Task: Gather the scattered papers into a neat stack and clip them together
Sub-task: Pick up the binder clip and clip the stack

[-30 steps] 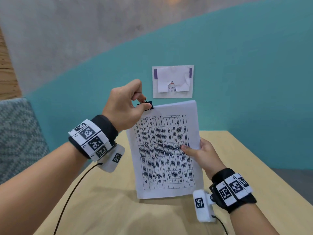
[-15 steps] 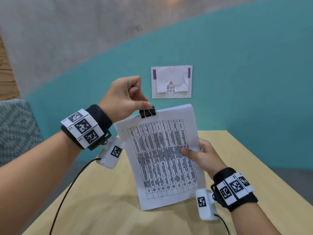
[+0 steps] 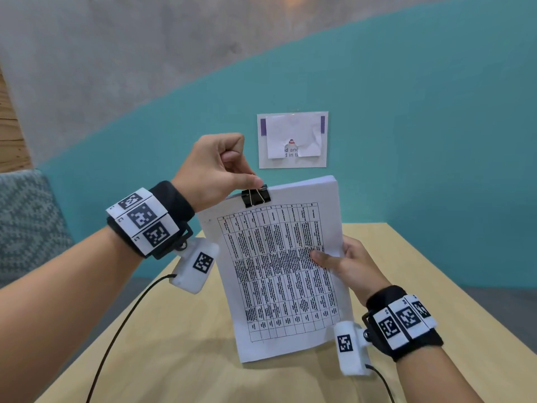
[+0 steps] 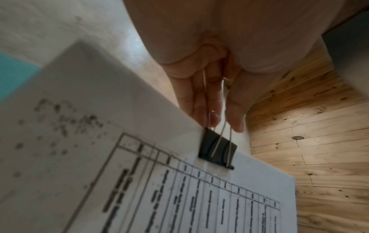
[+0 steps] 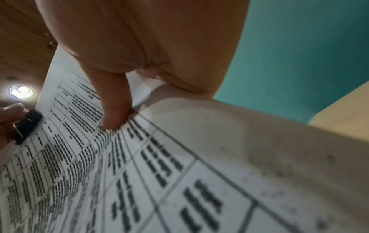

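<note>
I hold one stack of papers (image 3: 279, 269) upright above the wooden surface (image 3: 180, 344), in front of me. My right hand (image 3: 345, 263) grips its right edge, thumb across the printed table; my left hand (image 3: 215, 170) pinches the wire handles of the single black binder clip (image 3: 255, 196) seated on the top edge, left of centre. The sheets look light and floppy, bowing where unsupported, so I judge the side edge and the clipped top the safest holds. The clip's spring seems stiff. How many sheets, I cannot tell.
</note>
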Motion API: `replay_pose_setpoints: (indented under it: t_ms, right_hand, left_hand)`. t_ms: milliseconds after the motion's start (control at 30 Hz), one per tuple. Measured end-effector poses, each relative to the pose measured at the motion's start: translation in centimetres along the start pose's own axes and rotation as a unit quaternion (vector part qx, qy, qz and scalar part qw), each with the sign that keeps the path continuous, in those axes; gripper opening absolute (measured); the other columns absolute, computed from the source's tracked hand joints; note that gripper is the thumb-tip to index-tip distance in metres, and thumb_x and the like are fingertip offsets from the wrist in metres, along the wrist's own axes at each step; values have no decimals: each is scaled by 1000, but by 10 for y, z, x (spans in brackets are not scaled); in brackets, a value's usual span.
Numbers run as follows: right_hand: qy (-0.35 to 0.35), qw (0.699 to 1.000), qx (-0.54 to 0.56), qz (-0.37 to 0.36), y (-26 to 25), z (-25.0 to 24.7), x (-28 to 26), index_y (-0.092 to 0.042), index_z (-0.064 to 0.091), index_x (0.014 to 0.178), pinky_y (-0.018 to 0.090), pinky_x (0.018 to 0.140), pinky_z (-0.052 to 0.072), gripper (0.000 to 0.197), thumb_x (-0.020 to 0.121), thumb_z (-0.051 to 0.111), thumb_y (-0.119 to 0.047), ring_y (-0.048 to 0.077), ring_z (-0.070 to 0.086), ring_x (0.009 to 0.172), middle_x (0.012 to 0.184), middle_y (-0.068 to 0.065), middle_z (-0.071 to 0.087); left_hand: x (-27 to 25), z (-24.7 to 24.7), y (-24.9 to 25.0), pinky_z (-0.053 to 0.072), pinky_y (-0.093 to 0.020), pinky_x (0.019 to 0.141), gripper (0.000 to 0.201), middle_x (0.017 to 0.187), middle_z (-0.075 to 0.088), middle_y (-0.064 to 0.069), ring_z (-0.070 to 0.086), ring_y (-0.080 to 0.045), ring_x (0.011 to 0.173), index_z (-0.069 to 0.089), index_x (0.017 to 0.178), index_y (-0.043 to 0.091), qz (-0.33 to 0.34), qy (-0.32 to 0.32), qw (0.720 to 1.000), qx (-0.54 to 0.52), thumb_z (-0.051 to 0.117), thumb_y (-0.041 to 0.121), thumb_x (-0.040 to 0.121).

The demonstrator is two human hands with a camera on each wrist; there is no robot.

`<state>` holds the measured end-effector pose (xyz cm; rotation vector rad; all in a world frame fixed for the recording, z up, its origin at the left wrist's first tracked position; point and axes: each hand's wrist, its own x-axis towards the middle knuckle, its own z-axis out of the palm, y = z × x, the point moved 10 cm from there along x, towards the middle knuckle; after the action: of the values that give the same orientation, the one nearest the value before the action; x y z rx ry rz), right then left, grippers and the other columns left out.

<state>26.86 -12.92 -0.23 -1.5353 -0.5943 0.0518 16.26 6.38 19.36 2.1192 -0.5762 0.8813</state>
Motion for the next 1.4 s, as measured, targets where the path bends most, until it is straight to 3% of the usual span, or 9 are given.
replay_pose_setpoints:
  t_ms: [233, 367, 500, 600, 867, 1100, 1167, 1300, 1400]
  right_hand:
    - [4, 1000, 8, 11, 5, -3, 0, -16, 70, 114, 29, 88, 50, 29, 87, 73, -9, 10, 73, 98, 108, -5, 78]
    - [4, 1000, 10, 15, 5, -6, 1, -13, 69, 117, 34, 94, 49, 33, 85, 74, -13, 14, 72, 101, 109, -3, 77]
    - [12, 999, 32, 20, 5, -9, 0, -12, 70, 116, 42, 101, 49, 40, 77, 77, -18, 22, 71, 106, 110, 1, 77]
    - [16, 999, 47, 22, 4, -10, 0, -12, 70, 115, 46, 103, 48, 45, 71, 78, -21, 25, 70, 107, 110, 1, 77]
    - [22, 998, 50, 23, 2, -14, -2, -11, 70, 115, 52, 105, 47, 49, 69, 79, -24, 29, 69, 108, 110, 4, 77]
    - [30, 999, 32, 21, 0, -19, -2, -13, 70, 112, 45, 102, 50, 29, 83, 74, -10, 20, 72, 101, 106, 1, 78]
    - [18, 1000, 7, 12, -4, -16, -2, -14, 70, 114, 39, 98, 51, 28, 87, 72, -9, 14, 73, 98, 107, -3, 78]
    - [1, 1000, -27, 8, -10, -7, -5, -13, 69, 117, 29, 84, 53, 27, 90, 69, -8, 10, 72, 93, 104, -4, 78]
    - [10, 999, -26, 20, -12, -6, -7, -16, 71, 113, 33, 88, 52, 25, 89, 71, -9, 11, 73, 93, 104, -4, 78]
  left_hand:
    - [-1, 7, -6, 55, -38, 68, 67, 80, 70, -35, 78, -16, 76, 25, 69, 19, -38, -18, 999, -4, 83, -13, 73]
    - [-1, 7, -14, 64, -43, 79, 50, 86, 75, -24, 78, -33, 85, 43, 80, 14, -78, -25, 997, -13, 89, -2, 71]
    - [-3, 12, -20, 61, -32, 90, 52, 100, 80, -11, 78, -23, 95, 68, 112, 10, -130, -58, 989, -27, 94, 20, 68]
    - [-5, 16, -16, 58, -24, 94, 36, 100, 82, -2, 77, -11, 97, 78, 109, 14, -136, -76, 987, -25, 85, 30, 77]
    - [-6, 18, -15, 54, -13, 89, 31, 102, 82, 4, 75, -3, 98, 79, 115, 17, -131, -73, 988, -40, 79, 27, 85]
    - [-11, 35, -24, 43, -23, 112, 88, 130, 72, 10, 65, 3, 120, 60, 143, 28, -154, -175, 969, 79, 87, 51, 62]
    - [-14, 39, -31, 43, -26, 109, 87, 132, 69, 13, 62, -1, 121, 64, 138, 32, -168, -207, 944, 193, 90, 57, 60]
    - [-15, 50, -42, 56, -36, 89, 25, 94, 78, 1, 70, -23, 101, 77, 83, 28, -164, -227, 908, 311, 91, 44, 70]
    - [-13, 45, -39, 42, -50, 111, 32, 107, 77, 0, 58, -28, 130, 74, 93, 33, -156, -192, 917, 312, 90, 46, 69]
